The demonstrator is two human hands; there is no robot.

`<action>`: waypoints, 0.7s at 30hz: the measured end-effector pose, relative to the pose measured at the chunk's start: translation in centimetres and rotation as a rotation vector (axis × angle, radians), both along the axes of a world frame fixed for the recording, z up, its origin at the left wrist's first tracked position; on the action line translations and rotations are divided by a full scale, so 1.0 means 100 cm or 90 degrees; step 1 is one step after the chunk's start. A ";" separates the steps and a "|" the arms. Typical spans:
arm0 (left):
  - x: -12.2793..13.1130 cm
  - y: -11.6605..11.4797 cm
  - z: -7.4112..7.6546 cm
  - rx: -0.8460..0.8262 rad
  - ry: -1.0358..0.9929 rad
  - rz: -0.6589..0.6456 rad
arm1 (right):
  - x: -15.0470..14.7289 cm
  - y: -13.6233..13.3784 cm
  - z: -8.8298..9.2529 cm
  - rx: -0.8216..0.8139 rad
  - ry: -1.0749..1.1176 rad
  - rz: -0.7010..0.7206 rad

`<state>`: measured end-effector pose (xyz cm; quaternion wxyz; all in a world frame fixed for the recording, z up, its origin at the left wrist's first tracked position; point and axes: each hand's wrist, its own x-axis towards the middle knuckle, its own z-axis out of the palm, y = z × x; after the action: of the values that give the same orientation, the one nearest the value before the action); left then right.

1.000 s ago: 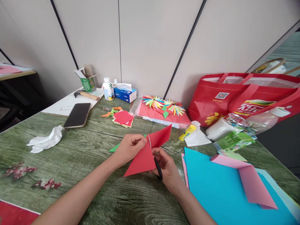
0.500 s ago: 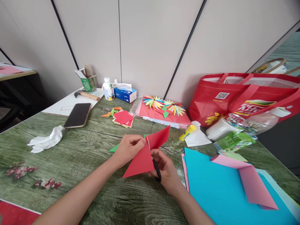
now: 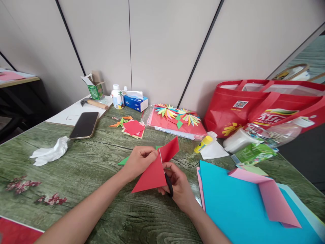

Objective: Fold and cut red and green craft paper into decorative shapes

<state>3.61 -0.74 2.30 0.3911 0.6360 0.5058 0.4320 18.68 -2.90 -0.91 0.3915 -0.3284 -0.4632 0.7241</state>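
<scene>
My left hand (image 3: 142, 161) pinches a red sheet of paper (image 3: 152, 177) between thumb and fingers, holding it above the table. In my right hand (image 3: 177, 184) is a pair of scissors (image 3: 168, 185) with black handles, closed around by the fingers. Their blades run up along a cut in the paper, and one metal edge shows near my left thumb. To the right of the cut, a flap of the red paper stands folded up. A green piece of paper (image 3: 123, 161) lies partly hidden behind my left hand.
Beyond my hands lie small red squares (image 3: 133, 127), a glue stick (image 3: 203, 144) and a pack of coloured paper (image 3: 175, 127) bearing paper stars. A phone (image 3: 84, 125) and crumpled tissue (image 3: 50, 151) are at left. Blue sheets (image 3: 236, 203) and a red bag (image 3: 236, 105) occupy the right.
The red flap right of the cut has swung slightly left and down. The scissor handles have shifted a little to the left and downward. My left hand keeps its hold.
</scene>
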 end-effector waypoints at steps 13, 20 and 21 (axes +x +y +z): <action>0.003 -0.002 0.002 -0.027 -0.018 -0.015 | 0.001 -0.001 0.002 0.005 -0.034 -0.010; -0.010 0.014 -0.004 -0.015 -0.121 0.298 | 0.004 0.002 -0.002 0.076 -0.045 -0.140; -0.014 0.018 -0.007 -0.023 -0.150 0.368 | 0.005 0.004 -0.004 0.083 -0.048 -0.187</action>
<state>2.20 1.04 1.62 0.3193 0.4042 0.6247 0.5868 19.16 -2.52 -1.29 0.4961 -0.3935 -0.4707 0.6144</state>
